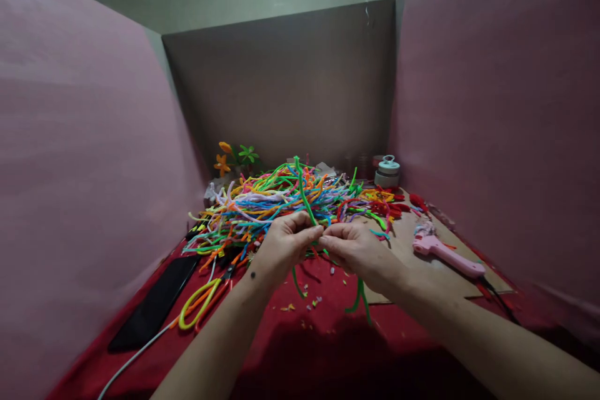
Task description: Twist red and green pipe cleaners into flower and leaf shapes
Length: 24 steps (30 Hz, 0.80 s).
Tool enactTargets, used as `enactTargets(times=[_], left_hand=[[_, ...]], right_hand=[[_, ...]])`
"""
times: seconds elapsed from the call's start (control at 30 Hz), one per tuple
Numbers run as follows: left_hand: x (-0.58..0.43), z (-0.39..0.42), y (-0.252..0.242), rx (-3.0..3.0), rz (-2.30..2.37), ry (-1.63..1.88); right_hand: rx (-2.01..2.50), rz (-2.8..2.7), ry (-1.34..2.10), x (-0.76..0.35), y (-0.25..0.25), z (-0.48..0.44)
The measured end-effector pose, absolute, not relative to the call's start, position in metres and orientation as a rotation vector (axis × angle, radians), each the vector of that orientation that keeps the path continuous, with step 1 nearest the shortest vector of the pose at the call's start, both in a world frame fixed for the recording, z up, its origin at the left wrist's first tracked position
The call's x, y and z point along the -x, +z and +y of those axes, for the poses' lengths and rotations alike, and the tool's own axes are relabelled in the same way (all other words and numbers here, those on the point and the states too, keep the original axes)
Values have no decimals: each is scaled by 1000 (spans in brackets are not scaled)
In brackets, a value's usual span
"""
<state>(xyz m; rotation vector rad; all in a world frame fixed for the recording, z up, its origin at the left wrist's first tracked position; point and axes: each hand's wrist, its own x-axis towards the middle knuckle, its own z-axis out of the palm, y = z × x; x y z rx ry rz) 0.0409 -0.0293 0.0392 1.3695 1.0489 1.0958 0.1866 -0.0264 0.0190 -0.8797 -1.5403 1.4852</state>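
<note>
Closest to my head cam are two bare forearms (225, 325), reaching over the red-covered bench (262, 337). My left hand (287, 240) has its grip pinched closed on a fuzzy green stem (303, 192), sticking up in front of a messy pile of coloured stems (253, 203). Right hand's (360, 253) grip is pinched closed just beside it, can't tell on what. Yellow-handled scissors (216, 285) off left, pink glue gun (447, 257) right, on some cardboard (398, 240).
</note>
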Motion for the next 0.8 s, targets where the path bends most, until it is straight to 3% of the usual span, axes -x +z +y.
enactTargets(times=[0.67, 0.8], left_hand=[[23, -17, 76, -1265, 904, 1257], [28, -16, 75, -1178, 884, 1512]], right_hand=[[827, -1305, 1743, -220, 1, -40], [795, -1248, 1713, -220, 0, -40]])
